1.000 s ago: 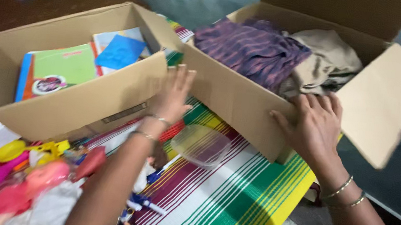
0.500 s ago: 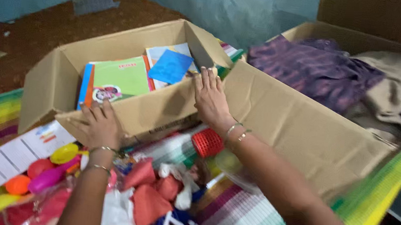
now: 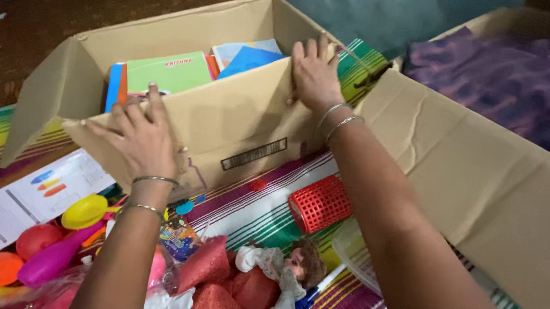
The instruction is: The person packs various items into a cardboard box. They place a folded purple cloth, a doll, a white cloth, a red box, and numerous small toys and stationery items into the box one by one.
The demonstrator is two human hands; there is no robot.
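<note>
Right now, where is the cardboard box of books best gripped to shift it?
Probably the near wall of the cardboard box, at its two ends from the person's side, where the left hand and right hand rest. The open top exposes a rim.

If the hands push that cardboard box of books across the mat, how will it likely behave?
The cardboard box probably slides heavily, since books lie inside. Its thin wall may flex under the left hand and right hand. The loose side flap would likely flop.
</note>
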